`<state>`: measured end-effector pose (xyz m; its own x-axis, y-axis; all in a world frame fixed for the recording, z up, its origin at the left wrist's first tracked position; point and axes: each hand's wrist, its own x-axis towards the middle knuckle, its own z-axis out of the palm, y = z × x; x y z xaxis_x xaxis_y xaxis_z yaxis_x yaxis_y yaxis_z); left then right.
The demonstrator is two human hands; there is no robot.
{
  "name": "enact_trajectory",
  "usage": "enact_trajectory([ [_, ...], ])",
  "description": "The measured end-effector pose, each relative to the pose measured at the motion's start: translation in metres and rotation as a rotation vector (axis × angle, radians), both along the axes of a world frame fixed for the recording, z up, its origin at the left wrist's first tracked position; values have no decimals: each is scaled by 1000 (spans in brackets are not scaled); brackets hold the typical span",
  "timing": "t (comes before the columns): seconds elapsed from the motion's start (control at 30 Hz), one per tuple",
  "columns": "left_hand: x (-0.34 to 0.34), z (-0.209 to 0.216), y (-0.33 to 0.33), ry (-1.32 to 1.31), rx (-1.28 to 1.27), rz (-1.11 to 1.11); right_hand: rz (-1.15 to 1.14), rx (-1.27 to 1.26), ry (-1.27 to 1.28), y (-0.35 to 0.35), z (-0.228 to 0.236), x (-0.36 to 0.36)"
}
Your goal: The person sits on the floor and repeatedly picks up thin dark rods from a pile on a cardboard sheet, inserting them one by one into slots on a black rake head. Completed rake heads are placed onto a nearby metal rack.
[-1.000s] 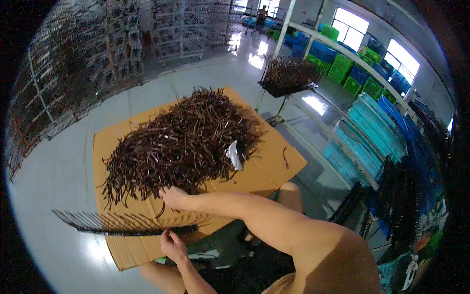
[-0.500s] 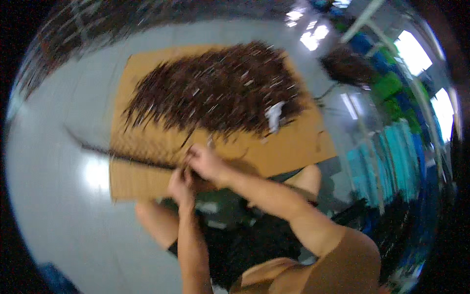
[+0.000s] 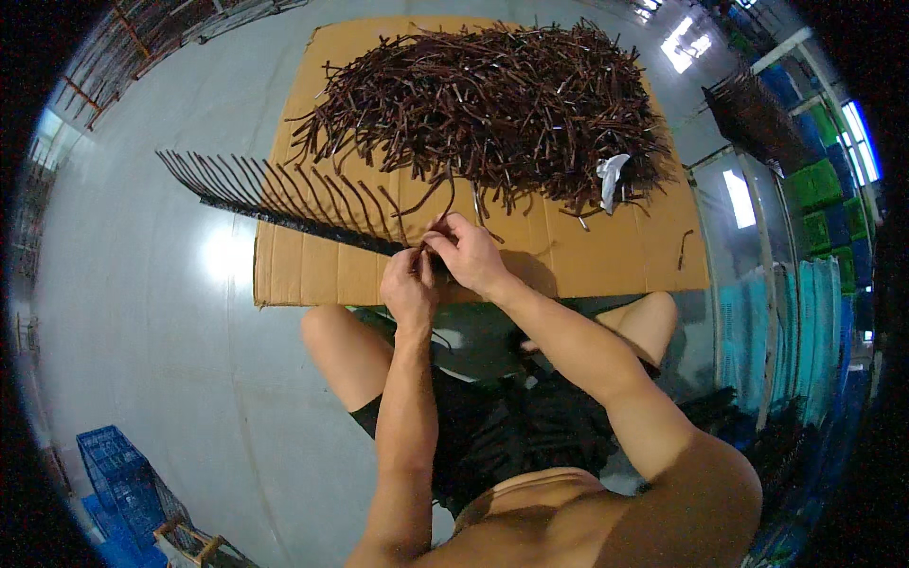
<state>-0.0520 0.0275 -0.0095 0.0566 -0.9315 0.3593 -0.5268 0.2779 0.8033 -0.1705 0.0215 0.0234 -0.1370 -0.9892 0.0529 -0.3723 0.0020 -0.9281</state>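
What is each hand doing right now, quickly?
Left hand: closed, holding the black strip near its end.
Right hand: fingers pinched, apparently on a thin brown stick.

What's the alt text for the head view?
A person's left hand and right hand are close together at the right end of a black strip lined with curved brown rods; beyond, a heap of loose rods lies on a cardboard sheet.

Workshop, with stacked green crates (image 3: 817,186)
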Motion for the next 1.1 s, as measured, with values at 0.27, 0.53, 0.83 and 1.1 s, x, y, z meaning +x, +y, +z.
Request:
enact_trajectory([
  [0.27, 3, -3, -2, -13, 42, -3, -32, -20, 39, 3, 4, 5],
  [0.53, 4, -5, -1, -53, 4, -1, 26, -125, 143, 3, 4, 4],
  [0.83, 3, -9, -2, -1, -51, 21, 55, -44, 220, 1, 10, 9],
  [1.1, 15, -6, 0, -77, 110, 152, 493, 206, 371, -56, 30, -28],
])
